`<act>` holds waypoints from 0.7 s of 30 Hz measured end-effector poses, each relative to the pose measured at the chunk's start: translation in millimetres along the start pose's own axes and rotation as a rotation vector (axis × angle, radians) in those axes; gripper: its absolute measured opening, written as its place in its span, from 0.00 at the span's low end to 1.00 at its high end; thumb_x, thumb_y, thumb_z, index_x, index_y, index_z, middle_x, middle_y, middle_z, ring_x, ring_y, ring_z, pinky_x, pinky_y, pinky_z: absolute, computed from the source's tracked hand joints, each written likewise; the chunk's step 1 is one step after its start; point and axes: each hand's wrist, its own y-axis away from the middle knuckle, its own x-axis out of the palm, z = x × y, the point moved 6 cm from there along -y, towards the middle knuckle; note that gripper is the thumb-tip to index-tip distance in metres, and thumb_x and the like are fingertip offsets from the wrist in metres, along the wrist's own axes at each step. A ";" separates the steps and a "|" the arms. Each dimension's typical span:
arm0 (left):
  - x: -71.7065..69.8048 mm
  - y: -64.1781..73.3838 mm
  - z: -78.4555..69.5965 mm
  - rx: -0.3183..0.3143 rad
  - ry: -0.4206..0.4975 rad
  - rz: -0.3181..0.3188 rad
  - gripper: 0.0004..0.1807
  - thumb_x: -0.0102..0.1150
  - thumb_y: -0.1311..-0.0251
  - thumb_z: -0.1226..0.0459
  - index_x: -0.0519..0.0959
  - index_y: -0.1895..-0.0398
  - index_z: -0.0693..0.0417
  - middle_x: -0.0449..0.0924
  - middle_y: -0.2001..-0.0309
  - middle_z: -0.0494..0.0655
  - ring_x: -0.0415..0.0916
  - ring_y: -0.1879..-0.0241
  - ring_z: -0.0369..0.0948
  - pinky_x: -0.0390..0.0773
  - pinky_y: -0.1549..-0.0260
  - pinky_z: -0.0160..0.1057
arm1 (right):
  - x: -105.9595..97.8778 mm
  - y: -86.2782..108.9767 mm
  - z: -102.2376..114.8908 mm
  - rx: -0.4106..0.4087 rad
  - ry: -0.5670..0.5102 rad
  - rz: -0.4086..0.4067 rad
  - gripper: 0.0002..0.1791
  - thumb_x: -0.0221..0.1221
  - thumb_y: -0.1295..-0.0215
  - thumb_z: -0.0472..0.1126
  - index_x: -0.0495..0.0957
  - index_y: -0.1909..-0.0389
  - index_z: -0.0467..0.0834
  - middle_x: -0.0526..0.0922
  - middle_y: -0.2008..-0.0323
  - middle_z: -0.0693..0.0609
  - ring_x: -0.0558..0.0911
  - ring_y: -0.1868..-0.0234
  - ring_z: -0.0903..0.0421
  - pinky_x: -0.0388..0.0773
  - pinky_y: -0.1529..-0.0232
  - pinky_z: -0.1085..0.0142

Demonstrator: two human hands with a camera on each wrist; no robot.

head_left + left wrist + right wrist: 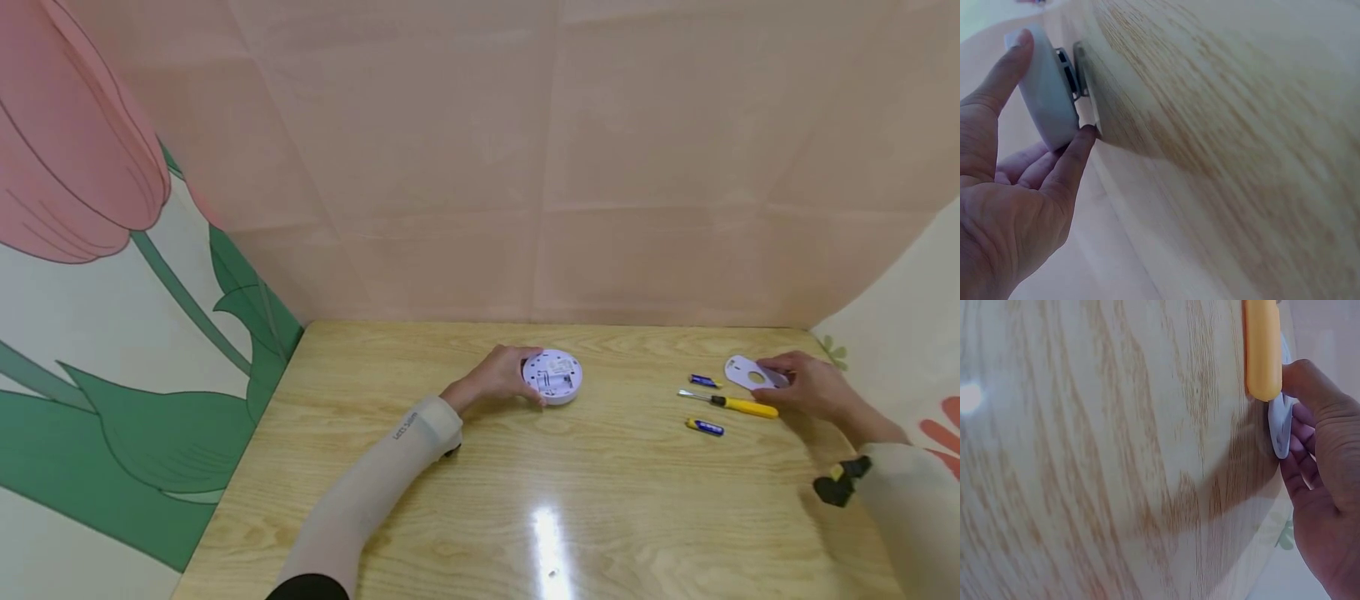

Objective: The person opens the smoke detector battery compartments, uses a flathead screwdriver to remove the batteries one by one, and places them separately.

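Observation:
In the head view my left hand [495, 375] grips the left edge of a round white smoke detector [564, 388], whose back with a battery compartment faces up. Thumb and fingers span the detector [1044, 94] from opposite sides in the left wrist view, where it is held near the wooden surface. Over at the right, my right hand [813, 387] pinches a flat white mounting plate [738, 371] with a round hole in it. The right wrist view has the plate's edge [1280, 425] between thumb and fingers, partly hidden by a yellow screwdriver handle [1263, 356].
A yellow-handled screwdriver [750, 407] lies just left of my right hand. One blue-and-yellow battery [705, 381] lies behind it and another battery [705, 427] in front. The wooden table [600, 492] meets a pinkish cloth backdrop [450, 275] at its back edge.

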 end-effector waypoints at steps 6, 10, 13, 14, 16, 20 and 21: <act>-0.5 -0.1 0.2 -0.003 -0.002 -0.002 0.56 0.82 0.67 0.49 0.67 0.30 0.53 0.72 0.34 0.47 0.70 0.37 0.38 0.69 0.38 0.36 | 1.6 -3.2 0.1 0.015 -0.005 0.015 0.41 0.76 0.56 0.57 0.79 0.49 0.31 0.79 0.56 0.31 0.77 0.61 0.42 0.70 0.67 0.61; -0.9 -1.1 -0.4 -0.005 -0.015 0.001 0.55 0.82 0.66 0.48 0.67 0.30 0.52 0.72 0.34 0.46 0.70 0.38 0.37 0.69 0.38 0.36 | 1.6 -5.4 -0.2 0.032 -0.018 0.040 0.41 0.75 0.56 0.59 0.79 0.49 0.31 0.81 0.57 0.33 0.76 0.63 0.47 0.68 0.68 0.64; -0.8 -1.3 -0.8 -0.004 -0.014 0.005 0.55 0.82 0.66 0.48 0.67 0.30 0.53 0.72 0.34 0.46 0.70 0.38 0.37 0.68 0.37 0.36 | 2.9 -5.2 -2.0 0.071 -0.035 0.071 0.44 0.73 0.55 0.62 0.78 0.48 0.30 0.81 0.55 0.31 0.77 0.61 0.44 0.71 0.66 0.60; -1.0 -1.2 -0.9 -0.004 -0.013 0.005 0.55 0.82 0.66 0.48 0.67 0.30 0.53 0.72 0.34 0.46 0.70 0.38 0.38 0.67 0.37 0.37 | 3.8 -5.0 -2.7 0.084 -0.043 0.084 0.45 0.72 0.54 0.63 0.78 0.47 0.30 0.80 0.53 0.30 0.77 0.59 0.42 0.72 0.65 0.57; -0.9 -0.9 -1.1 -0.006 -0.012 0.006 0.55 0.82 0.66 0.48 0.67 0.30 0.53 0.72 0.34 0.46 0.70 0.37 0.39 0.65 0.35 0.38 | 5.2 -4.4 -3.8 0.108 -0.051 0.098 0.48 0.71 0.54 0.66 0.76 0.46 0.29 0.78 0.51 0.27 0.77 0.56 0.39 0.72 0.62 0.52; -0.6 -0.7 -0.4 -0.017 -0.022 0.005 0.55 0.82 0.66 0.48 0.67 0.30 0.52 0.71 0.34 0.45 0.69 0.35 0.41 0.59 0.31 0.44 | 6.5 -3.1 -5.2 0.127 -0.049 0.096 0.49 0.70 0.55 0.68 0.76 0.45 0.30 0.78 0.50 0.26 0.77 0.55 0.37 0.72 0.63 0.52; -0.3 -0.8 -0.3 -0.020 -0.024 0.005 0.55 0.82 0.66 0.47 0.67 0.30 0.52 0.71 0.33 0.45 0.68 0.35 0.41 0.59 0.30 0.44 | 6.6 -2.7 -5.7 0.134 -0.044 0.090 0.49 0.71 0.56 0.68 0.76 0.46 0.30 0.78 0.51 0.27 0.78 0.55 0.38 0.71 0.63 0.54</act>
